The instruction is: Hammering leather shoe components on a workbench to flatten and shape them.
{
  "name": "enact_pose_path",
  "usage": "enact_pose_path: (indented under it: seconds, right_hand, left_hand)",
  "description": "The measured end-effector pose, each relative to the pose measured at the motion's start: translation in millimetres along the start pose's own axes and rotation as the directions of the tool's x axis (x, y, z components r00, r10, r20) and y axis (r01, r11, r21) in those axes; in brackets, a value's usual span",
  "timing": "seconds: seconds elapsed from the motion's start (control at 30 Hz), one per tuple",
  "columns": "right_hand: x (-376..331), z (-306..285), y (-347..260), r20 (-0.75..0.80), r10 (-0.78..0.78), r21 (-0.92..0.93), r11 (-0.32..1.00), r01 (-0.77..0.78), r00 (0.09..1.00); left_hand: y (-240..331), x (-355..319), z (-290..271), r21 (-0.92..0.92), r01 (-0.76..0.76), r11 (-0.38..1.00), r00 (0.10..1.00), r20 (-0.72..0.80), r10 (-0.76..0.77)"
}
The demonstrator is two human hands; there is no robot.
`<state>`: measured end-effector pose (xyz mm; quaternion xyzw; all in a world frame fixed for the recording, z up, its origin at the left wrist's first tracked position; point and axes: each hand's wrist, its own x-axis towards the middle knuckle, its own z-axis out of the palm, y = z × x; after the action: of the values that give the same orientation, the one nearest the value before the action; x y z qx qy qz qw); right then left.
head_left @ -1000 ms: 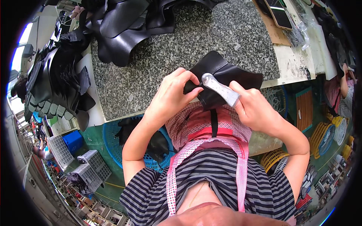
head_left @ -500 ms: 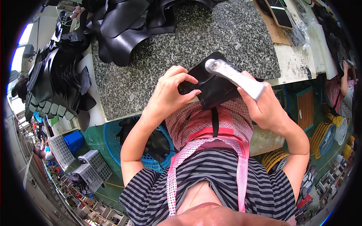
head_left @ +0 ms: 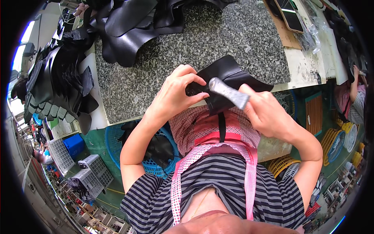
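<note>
A black leather piece point(head_left: 226, 69) lies at the near edge of the speckled stone slab point(head_left: 171, 54), part of it over the edge. My left hand point(head_left: 174, 90) holds its left side, thumb and forefinger curved around a folded part; the other fingers are curled behind. In my right hand point(head_left: 269, 113) is a silver metal hammer point(head_left: 228, 91), slightly blurred. Its rounded end is over the leather close to my left fingertips, and whether it touches I cannot tell. The right fingers are closed, and they hide the rest of the hammer.
Black leather pieces point(head_left: 128, 37) are heaped at the slab's far left, with more stacked leather point(head_left: 54, 82) beyond. A phone point(head_left: 290, 17) rests at the far right. Below the bench stand a blue basket point(head_left: 113, 146) and yellow baskets point(head_left: 281, 165). Another person's arm point(head_left: 353, 84) shows at the right.
The hammer has come down and to the left, toward my left fingertips, and my right hand has shifted slightly lower. My left hand keeps its place on the leather.
</note>
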<state>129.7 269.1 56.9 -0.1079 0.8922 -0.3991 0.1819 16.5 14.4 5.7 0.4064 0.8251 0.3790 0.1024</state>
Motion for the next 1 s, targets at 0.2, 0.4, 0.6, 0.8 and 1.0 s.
enact_pose_path:
  seconds: [0.2, 0.4, 0.6, 0.8, 1.0]
  right_hand:
    - [-1, 5, -4, -0.038, 0.105, 0.069, 0.992, -0.102, 0.994]
    - [-2, 14, 10, -0.060, 0.048, 0.106, 0.994, -0.041, 0.997]
    - [-1, -1, 7, -0.060, 0.032, 0.120, 0.992, -0.024, 0.998]
    - [-6, 8, -6, 0.004, 0.042, -0.056, 0.998, -0.042, 0.999]
    - [-5, -7, -21, -0.238, -0.064, 0.055, 0.995, 0.079, 0.969]
  left_hand:
    - [4, -4, 5, -0.003, 0.019, 1.000, 0.997, -0.080, -0.019]
    - [1, -15, 10, 0.100, -0.022, 0.995, 0.992, -0.124, 0.035]
    - [7, -9, 10, -0.011, 0.032, 0.999, 0.988, -0.148, -0.033]
    - [0, -7, 6, 0.012, -0.001, 1.000, 0.995, -0.099, 0.002]
    - [0, -12, 8, 0.020, -0.009, 1.000, 0.996, -0.088, 0.011]
